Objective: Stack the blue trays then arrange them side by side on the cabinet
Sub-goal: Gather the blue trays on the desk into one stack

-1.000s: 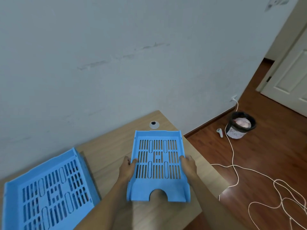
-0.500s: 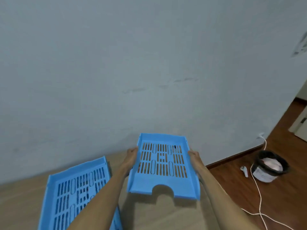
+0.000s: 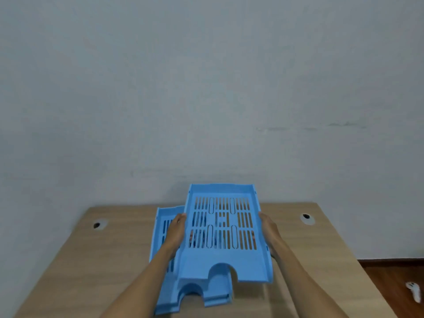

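Observation:
I hold a blue slotted tray (image 3: 223, 260) in the air over the wooden cabinet top (image 3: 91, 260). My left hand (image 3: 176, 231) grips its left rim and my right hand (image 3: 268, 230) grips its right rim. Beneath it and offset to the left lies a second blue tray (image 3: 169, 301) flat on the cabinet, mostly covered by the held one. The two trays point the same way, notched fronts toward me. The held tray overlaps the lower one but sits shifted to the right, not seated in it.
The cabinet stands against a plain grey wall. Two cable holes are in its top, one at the left (image 3: 97, 225) and one at the right (image 3: 306, 217). Wooden floor with a white controller (image 3: 414, 293) shows at the lower right.
The tray in my hands has travelled left, from beside the second tray to above it. My view has swung left, so the bin and cable have left the frame.

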Motion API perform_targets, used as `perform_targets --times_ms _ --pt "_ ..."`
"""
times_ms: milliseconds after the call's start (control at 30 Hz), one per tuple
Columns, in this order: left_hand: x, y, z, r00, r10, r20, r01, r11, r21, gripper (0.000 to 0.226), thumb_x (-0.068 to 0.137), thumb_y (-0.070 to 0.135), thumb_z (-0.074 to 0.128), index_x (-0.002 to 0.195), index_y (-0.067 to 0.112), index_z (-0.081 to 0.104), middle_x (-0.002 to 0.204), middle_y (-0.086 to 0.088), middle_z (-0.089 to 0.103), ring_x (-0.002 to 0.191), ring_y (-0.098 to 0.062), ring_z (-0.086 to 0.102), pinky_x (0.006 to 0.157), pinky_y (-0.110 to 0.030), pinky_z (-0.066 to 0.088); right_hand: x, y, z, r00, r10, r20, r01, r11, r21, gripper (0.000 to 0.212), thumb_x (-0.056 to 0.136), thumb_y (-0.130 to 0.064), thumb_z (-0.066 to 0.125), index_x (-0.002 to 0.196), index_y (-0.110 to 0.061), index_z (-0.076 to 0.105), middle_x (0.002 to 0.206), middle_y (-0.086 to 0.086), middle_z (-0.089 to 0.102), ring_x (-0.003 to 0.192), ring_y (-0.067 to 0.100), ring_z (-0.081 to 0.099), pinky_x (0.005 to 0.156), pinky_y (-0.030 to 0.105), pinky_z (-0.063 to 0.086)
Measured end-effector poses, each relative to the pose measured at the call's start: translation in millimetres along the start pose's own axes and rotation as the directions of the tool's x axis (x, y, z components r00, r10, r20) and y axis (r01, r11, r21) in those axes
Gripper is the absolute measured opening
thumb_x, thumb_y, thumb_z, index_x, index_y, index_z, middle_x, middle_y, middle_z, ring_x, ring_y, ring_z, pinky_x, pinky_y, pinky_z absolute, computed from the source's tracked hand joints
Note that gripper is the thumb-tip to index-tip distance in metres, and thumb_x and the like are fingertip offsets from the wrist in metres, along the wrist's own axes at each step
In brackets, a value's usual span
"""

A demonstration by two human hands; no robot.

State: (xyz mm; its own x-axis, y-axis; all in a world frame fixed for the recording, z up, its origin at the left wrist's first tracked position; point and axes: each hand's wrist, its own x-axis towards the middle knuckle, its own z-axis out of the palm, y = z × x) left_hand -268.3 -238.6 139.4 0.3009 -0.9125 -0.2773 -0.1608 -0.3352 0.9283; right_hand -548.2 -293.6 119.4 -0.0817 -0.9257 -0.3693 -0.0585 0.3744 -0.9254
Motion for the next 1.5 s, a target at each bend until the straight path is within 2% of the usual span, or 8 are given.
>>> perform_targets --times_ms 100,267,467,600,733,867,1300,1500 --pt "-5.5 -19.3 -39.4 0.996 0.011 -0.087 -0.011 1.000 0.000 0.048 0.104 0.039 0.037 0.143 0.014 0.048 0.150 -0.007 0.047 0.138 -0.028 0.043 0.114 -0.043 0.033 -20.0 -4.5 41.5 1.000 -0.011 0.018 0.011 1.000 -0.003 0.040 0.100 -0.037 0.042 0.119 -0.011 0.066 0.109 0.017 0.073 0.094 0.036 0.071 0.084 0.050 0.060" --pt "-3.4 -58.6 -82.6 0.982 0.024 -0.186 -0.022 1.000 0.011 0.035 0.100 0.044 0.040 0.109 0.023 0.067 0.112 -0.005 0.071 0.105 -0.028 0.066 0.097 -0.050 0.051 -16.7 12.6 82.9 0.992 -0.004 0.126 0.019 0.992 -0.121 0.056 0.096 -0.051 0.037 0.138 -0.018 0.055 0.139 0.007 0.060 0.124 0.032 0.059 0.108 0.054 0.045" --pt "-16.8 -66.3 -93.3 0.981 -0.004 -0.194 0.001 1.000 -0.016 0.032 0.105 0.030 0.036 0.097 0.012 0.062 0.096 -0.019 0.068 0.080 -0.028 0.064 0.081 -0.048 0.056 -55.2 3.3 112.8 0.974 -0.037 0.225 0.087 0.972 -0.217 0.048 0.108 -0.031 0.024 0.154 -0.019 0.033 0.154 0.005 0.042 0.143 0.026 0.039 0.119 0.044 0.029" --pt "-16.0 -62.3 -91.3 0.983 -0.004 -0.181 0.006 1.000 0.007 0.026 0.106 0.026 0.035 0.092 0.029 0.056 0.087 0.004 0.060 0.075 -0.006 0.054 0.075 -0.031 0.047 -43.2 13.0 118.8 0.977 -0.059 0.203 0.106 0.967 -0.231 0.048 0.109 -0.026 0.027 0.156 -0.016 0.025 0.159 0.003 0.033 0.147 0.026 0.032 0.121 0.043 0.024" --pt "-10.1 -61.7 -88.3 0.994 -0.013 -0.112 0.018 0.999 0.047 0.043 0.107 0.029 0.035 0.146 0.012 0.041 0.138 -0.003 0.055 0.125 -0.023 0.054 0.106 -0.035 0.042 -26.6 27.5 121.0 0.983 -0.054 0.175 0.097 0.964 -0.246 0.050 0.108 -0.025 0.030 0.157 -0.018 0.024 0.161 0.005 0.032 0.147 0.027 0.032 0.121 0.047 0.026" --pt "-4.9 -62.2 -84.1 0.995 -0.040 -0.094 0.047 0.996 0.074 0.056 0.107 0.034 0.033 0.156 0.011 0.019 0.162 -0.010 0.027 0.148 -0.029 0.028 0.119 -0.042 0.024 -21.7 32.6 121.5 0.986 -0.037 0.161 0.077 0.965 -0.250 0.050 0.107 -0.023 0.031 0.157 -0.020 0.026 0.161 0.003 0.033 0.146 0.027 0.034 0.121 0.049 0.028" --pt "0.0 -78.5 -79.8 0.997 -0.061 -0.043 0.062 0.998 0.023 0.056 0.103 0.036 0.043 0.152 0.014 0.026 0.152 -0.010 0.043 0.135 -0.033 0.045 0.113 -0.046 0.036 -7.2 36.5 107.3 0.983 0.095 0.159 -0.068 0.984 -0.167 0.054 0.103 -0.041 0.044 0.151 -0.017 0.038 0.147 0.001 0.048 0.136 0.029 0.047 0.114 0.049 0.038" --pt "12.3 -107.4 -94.9 0.986 -0.158 0.048 0.165 0.958 -0.236 0.064 0.094 0.063 0.043 0.130 0.011 0.052 0.130 -0.020 0.060 0.110 -0.030 0.065 0.095 -0.052 0.054 -11.5 39.9 91.4 0.970 0.150 0.193 -0.158 0.987 0.025 0.053 0.098 -0.052 0.038 0.132 -0.015 0.056 0.103 0.016 0.075 0.085 0.029 0.069 0.079 0.044 0.056"
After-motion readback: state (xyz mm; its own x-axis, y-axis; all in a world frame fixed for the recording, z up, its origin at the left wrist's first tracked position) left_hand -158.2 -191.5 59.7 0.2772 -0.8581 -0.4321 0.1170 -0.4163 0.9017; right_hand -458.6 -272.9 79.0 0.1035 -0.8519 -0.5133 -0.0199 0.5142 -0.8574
